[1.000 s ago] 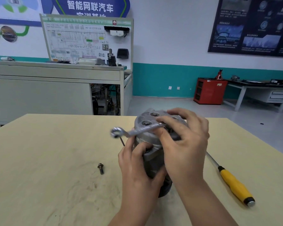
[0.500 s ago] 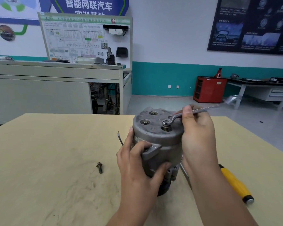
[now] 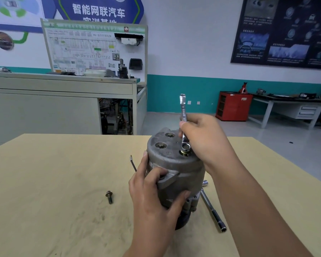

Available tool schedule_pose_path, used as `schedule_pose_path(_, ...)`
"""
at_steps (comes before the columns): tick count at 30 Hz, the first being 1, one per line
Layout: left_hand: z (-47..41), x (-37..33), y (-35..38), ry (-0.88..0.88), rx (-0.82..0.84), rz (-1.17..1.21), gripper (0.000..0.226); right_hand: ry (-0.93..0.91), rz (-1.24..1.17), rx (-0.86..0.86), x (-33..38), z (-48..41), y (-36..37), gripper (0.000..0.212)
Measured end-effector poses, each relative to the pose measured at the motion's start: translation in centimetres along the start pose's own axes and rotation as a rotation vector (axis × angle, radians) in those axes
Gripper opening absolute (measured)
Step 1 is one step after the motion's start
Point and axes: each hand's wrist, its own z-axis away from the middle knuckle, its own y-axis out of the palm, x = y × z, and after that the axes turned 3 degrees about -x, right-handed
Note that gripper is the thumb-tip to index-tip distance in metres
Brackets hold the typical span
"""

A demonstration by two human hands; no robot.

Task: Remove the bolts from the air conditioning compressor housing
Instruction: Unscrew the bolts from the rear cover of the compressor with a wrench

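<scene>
One bolt (image 3: 109,197) lies loose on the counter (image 3: 44,182), well to the left of the left hand (image 3: 152,197), so at least one is out. That hand's fingers and thumb are wrapped round the side of the compressor housing (image 3: 174,167), which stands upright between both hands. On its top face, above the left hand, two bolt heads (image 3: 160,145) sit in their recesses, apparently untouched. The right hand (image 3: 206,143) pinches the shank of a ring wrench (image 3: 183,125), whose ring sits on a third bolt (image 3: 184,154). I judge this one is being loosened, so three are left. A socket wrench (image 3: 212,212) lies below the right forearm.
</scene>
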Motion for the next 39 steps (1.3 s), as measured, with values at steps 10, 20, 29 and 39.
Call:
schedule_pose_path(10, -0.1, -0.3, 0.0, 0.013, 0.002, -0.032, 0.051, -0.376, 0.465, 0.097, 0.5, 3.5, 1.1, 0.019)
schedule_pose_path(20, -0.4, -0.5, -0.1, 0.013, -0.034, -0.018, 0.054, -0.889, 0.259, -0.437, -4.5, 4.9, 0.6, 0.026)
schedule_pose_path(29, -0.1, -0.1, 0.0, 0.023, -0.002, -0.019, 0.056, -0.448, -0.550, -0.397, -4.8, 4.9, 1.4, 0.016)
schedule_pose_path(39, 0.0, -0.1, -0.2, 0.004, -0.009, -0.017, 0.059, 0.045, -0.574, -0.223, -2.8, 2.0, 0.4, 0.024)
